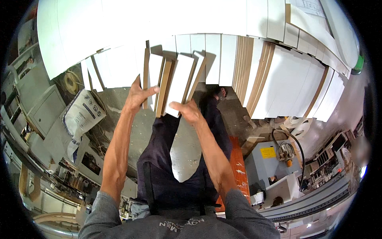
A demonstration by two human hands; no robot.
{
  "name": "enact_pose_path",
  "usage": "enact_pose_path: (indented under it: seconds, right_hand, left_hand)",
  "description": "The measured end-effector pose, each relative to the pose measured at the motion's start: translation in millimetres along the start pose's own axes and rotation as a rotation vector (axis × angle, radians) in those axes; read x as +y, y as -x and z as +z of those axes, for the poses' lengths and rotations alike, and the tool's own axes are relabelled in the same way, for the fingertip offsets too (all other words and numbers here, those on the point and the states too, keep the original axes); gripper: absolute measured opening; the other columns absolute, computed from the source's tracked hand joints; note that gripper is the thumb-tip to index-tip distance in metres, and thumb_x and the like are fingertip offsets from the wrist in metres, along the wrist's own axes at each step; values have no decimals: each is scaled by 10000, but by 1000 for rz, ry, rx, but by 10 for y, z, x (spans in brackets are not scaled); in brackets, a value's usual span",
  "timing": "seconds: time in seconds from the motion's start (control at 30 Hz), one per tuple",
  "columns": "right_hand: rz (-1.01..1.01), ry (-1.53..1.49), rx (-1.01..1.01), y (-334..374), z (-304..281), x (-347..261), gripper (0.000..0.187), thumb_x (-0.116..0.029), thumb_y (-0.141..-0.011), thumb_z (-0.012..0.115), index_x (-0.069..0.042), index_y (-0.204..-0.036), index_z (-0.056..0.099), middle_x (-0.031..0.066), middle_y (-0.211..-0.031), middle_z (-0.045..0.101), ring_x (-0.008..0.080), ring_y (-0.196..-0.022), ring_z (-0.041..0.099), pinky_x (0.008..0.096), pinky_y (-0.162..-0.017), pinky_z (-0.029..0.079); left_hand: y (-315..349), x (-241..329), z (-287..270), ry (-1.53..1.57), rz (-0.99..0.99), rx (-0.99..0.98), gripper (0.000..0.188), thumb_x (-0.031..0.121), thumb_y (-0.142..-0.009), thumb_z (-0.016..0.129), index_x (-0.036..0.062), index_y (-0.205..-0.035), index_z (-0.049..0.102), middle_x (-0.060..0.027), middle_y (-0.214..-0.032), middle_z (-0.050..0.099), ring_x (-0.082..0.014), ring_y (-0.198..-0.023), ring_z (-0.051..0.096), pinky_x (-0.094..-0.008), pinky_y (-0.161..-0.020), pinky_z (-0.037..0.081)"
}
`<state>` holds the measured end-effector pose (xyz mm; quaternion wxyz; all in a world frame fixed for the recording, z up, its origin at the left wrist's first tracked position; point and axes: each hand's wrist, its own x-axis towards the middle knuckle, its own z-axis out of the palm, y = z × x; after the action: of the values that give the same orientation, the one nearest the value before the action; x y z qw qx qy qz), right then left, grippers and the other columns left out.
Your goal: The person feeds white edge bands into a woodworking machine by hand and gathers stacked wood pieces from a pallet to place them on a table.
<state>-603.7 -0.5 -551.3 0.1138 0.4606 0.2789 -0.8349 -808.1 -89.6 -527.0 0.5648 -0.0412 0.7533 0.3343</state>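
Two hands grip a loose bundle of white-faced strips

At the left, a white sack (85, 111) with dark printing slumps on the floor, with a yellowish ring-shaped roll (71, 82) just beyond it. Right of these, the left hand (138, 95) is closed on the left side of the strips (181, 79), its thumb pointing right across them; most of its other fingers are hidden. The strips, white with brown edges, stand tilted and slightly fanned at the middle, in front of a row of white panels (213, 59). The right hand (189, 111) closes on their near right end, thumb over a white face; its remaining fingers cannot be made out. Farther right and nearer lie an orange-red board (238, 169) and a grey box (258, 163) with a yellow label (268, 153). A green cap (358, 65) shows at the far right.
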Motion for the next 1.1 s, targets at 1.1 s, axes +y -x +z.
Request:
enact_pose_path:
  seconds: [1.1]
  right_hand:
    - [-821, -652, 687, 4962, 599, 1603, 877, -397, -793, 784, 35, -1450, 396, 203, -1375, 523, 313, -1279, 497, 410, -1071, 399]
  left_hand:
    - [3890, 379, 2420, -616, 376, -976, 742, 228, -717, 882, -3, -1315, 508, -132, -1136, 658, -237, -984, 659, -362, -837, 540]
